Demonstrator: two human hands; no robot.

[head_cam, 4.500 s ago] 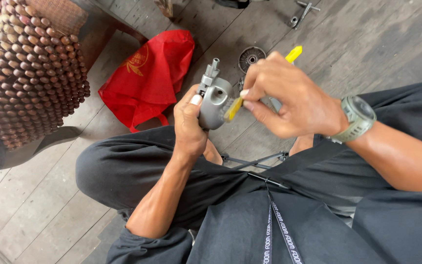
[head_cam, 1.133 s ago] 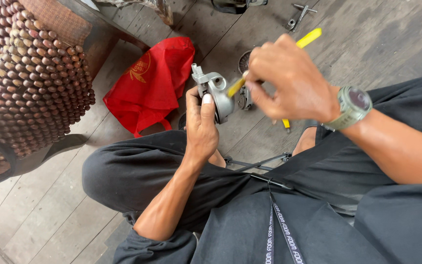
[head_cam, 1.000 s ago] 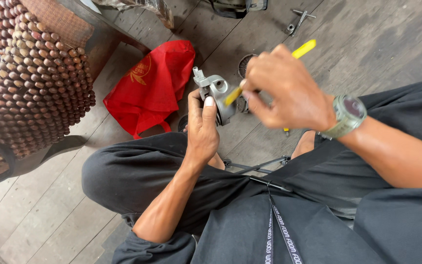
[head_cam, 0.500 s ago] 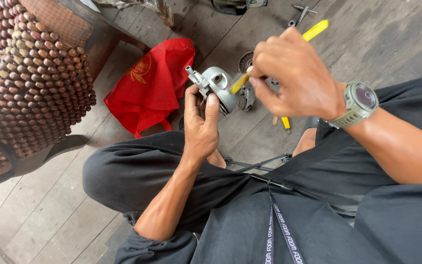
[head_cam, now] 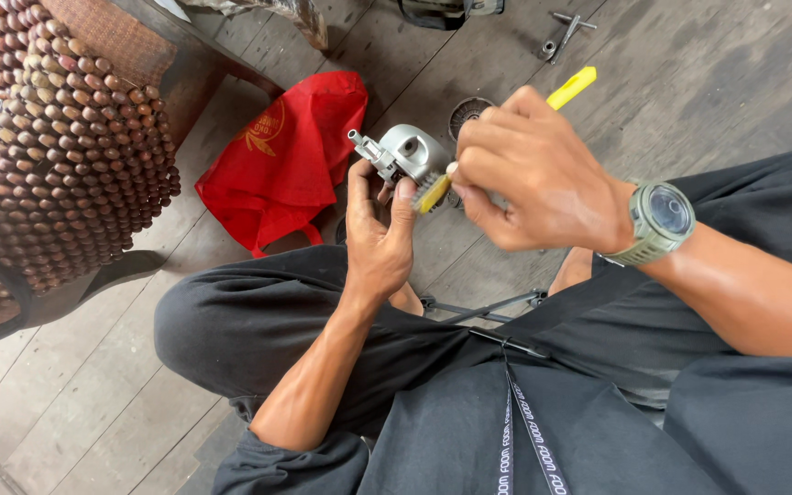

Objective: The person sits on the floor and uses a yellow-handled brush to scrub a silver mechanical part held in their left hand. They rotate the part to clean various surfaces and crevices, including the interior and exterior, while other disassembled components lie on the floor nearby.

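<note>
Head view showed our left hand (head_cam: pixel 376 240) wrapped around a silver metal part (head_cam: pixel 402 152). Our right hand (head_cam: pixel 535 174) pinched a yellow brush (head_cam: pixel 572 88), its bristles touching that part. At nine o'clock lay a red bag (head_cam: pixel 286 160).

A red cloth bag (head_cam: pixel 281 160) lies crumpled on the wooden plank floor (head_cam: pixel 93 385), just beyond the seated person's knee. It carries a gold emblem printed near its upper edge (a leaf-like shape, partly folded under), and one red handle loop trails at its lower end. A dark lanyard strap (head_cam: pixel 529 435) with pale lettering hangs down the person's chest. A round dark watch face (head_cam: pixel 670 211) sits in a grey-green case.
</note>
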